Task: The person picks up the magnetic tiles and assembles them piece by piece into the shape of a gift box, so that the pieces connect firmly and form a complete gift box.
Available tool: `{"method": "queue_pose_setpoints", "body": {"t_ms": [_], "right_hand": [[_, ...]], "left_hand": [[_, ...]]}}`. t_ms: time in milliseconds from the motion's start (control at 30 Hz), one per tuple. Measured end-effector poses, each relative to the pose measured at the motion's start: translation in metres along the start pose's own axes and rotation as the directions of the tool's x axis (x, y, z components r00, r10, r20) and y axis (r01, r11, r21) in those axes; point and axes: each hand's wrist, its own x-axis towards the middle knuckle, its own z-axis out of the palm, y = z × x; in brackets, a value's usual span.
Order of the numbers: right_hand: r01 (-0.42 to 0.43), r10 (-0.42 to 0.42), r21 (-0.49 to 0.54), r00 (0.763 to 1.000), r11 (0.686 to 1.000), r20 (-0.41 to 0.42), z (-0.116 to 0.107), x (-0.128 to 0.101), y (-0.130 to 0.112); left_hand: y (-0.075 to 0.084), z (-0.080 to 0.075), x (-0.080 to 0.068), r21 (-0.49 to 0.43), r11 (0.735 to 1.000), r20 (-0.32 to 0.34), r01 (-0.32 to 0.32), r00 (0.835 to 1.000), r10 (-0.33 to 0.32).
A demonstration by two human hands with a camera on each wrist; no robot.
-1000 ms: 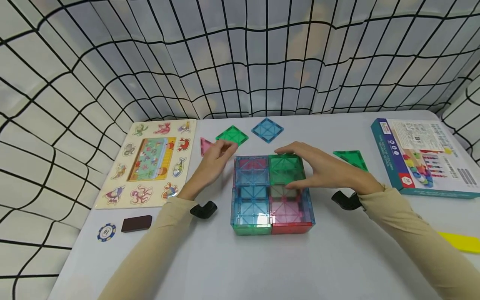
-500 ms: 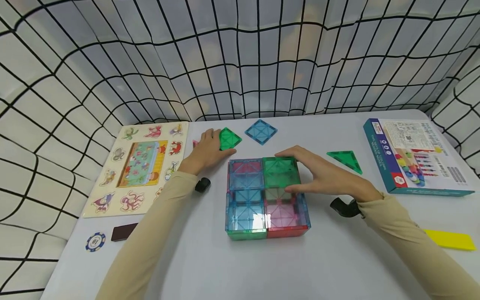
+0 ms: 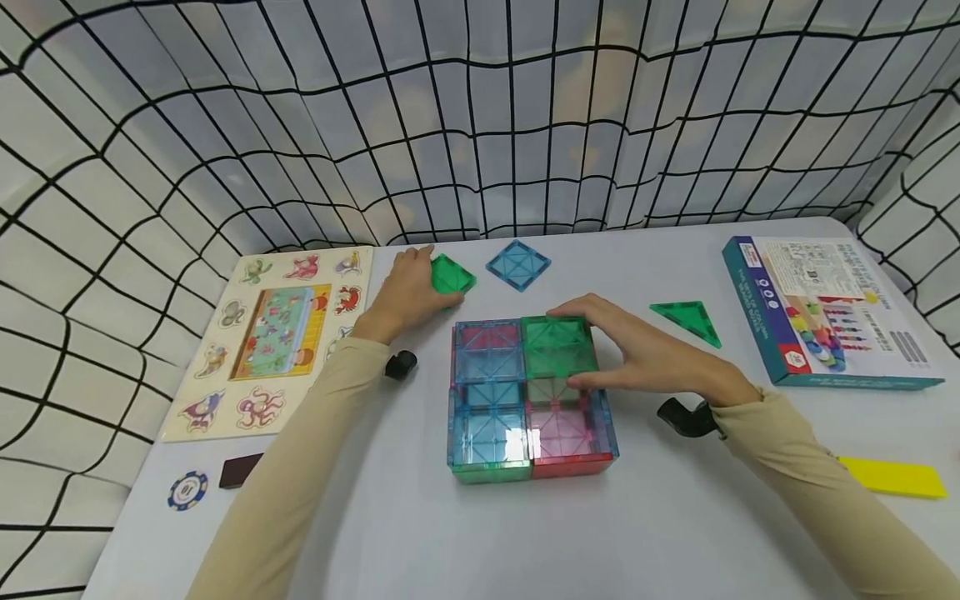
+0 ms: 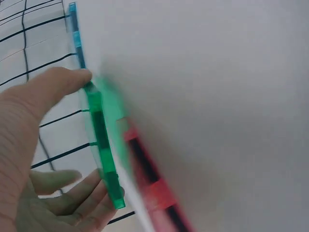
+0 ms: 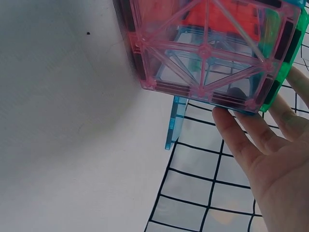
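My left hand (image 3: pixel 407 292) pinches a clear green magnetic tile (image 3: pixel 452 275) at the table's far side. In the left wrist view the thumb presses one edge of that tile (image 4: pixel 103 145) and the fingers the opposite edge. A pinkish-red tile (image 4: pixel 154 186) stands close by in that view; in the head view the hand hides it. My right hand (image 3: pixel 641 346) rests against the right side of a low box of coloured magnetic tiles (image 3: pixel 489 358), thumb and fingers spread. In the right wrist view fairly straight fingertips touch the box's pink-topped part (image 5: pixel 205 53).
A blue tile (image 3: pixel 518 266) lies behind the box, a green triangle tile (image 3: pixel 686 321) to its right. Around these lie a sea-animal puzzle board (image 3: pixel 258 408), poker chip (image 3: pixel 187 491), dark block (image 3: pixel 238 471), boxed set (image 3: pixel 840 308) and yellow strip (image 3: pixel 892 477). Black netting (image 3: pixel 512 133) borders the table.
My left hand has moved left and away from me, covering the pink tile and taking the green tile by its edges. My right hand stays at the box. The head view has shifted slightly.
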Motion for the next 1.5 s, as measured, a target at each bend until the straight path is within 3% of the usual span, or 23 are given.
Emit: {"method": "queue_pose_setpoints", "body": {"t_ms": [133, 267, 333, 467, 533, 633, 833, 1067, 1300, 1400, 1500], "right_hand": [[-0.010, 0.010, -0.004, 1.000, 1.000, 0.001, 0.001, 0.000, 0.001], [-0.022, 0.022, -0.004, 1.000, 1.000, 0.003, 0.002, -0.001, 0.001], [-0.019, 0.019, -0.008, 1.000, 1.000, 0.002, 0.002, -0.001, 0.002], [-0.005, 0.005, -0.004, 1.000, 1.000, 0.001, 0.002, 0.000, 0.002], [-0.001, 0.001, 0.003, 1.000, 1.000, 0.001, 0.002, 0.001, 0.002], [0.002, -0.002, 0.006, 1.000, 1.000, 0.004, 0.001, 0.001, 0.002], [0.005, -0.005, 0.005, 1.000, 1.000, 0.004, 0.000, 0.001, 0.000], [0.007, -0.007, 0.007, 1.000, 1.000, 0.006, 0.001, 0.001, 0.000], [0.002, -0.002, 0.016, 1.000, 1.000, 0.000, 0.001, 0.001, -0.001], [-0.004, 0.004, 0.030, 1.000, 1.000, -0.001, 0.002, 0.000, -0.001], [-0.015, 0.015, 0.036, 1.000, 0.999, 0.001, 0.004, -0.002, 0.000]], "left_hand": [[0.006, -0.021, -0.013, -0.039, 0.998, -0.091, -0.039, 0.995, 0.035], [0.018, -0.048, -0.039, -0.125, 0.978, -0.158, -0.167, 0.977, 0.147], [0.025, -0.058, -0.059, -0.160, 0.948, -0.179, -0.275, 0.952, 0.246], [0.043, -0.066, -0.103, -0.208, 0.852, -0.167, -0.481, 0.876, 0.453], [0.051, -0.064, -0.123, -0.224, 0.813, -0.132, -0.538, 0.843, 0.521], [0.063, -0.057, -0.148, -0.228, 0.794, -0.063, -0.564, 0.822, 0.566], [0.076, -0.039, -0.173, -0.199, 0.798, 0.038, -0.570, 0.809, 0.587], [0.081, -0.029, -0.175, -0.142, 0.799, 0.087, -0.585, 0.797, 0.598], [0.081, -0.026, -0.174, -0.133, 0.790, 0.082, -0.599, 0.787, 0.611], [0.078, -0.025, -0.175, -0.136, 0.792, 0.072, -0.596, 0.791, 0.608], [0.072, -0.023, -0.176, -0.159, 0.809, 0.068, -0.566, 0.811, 0.581]]}}
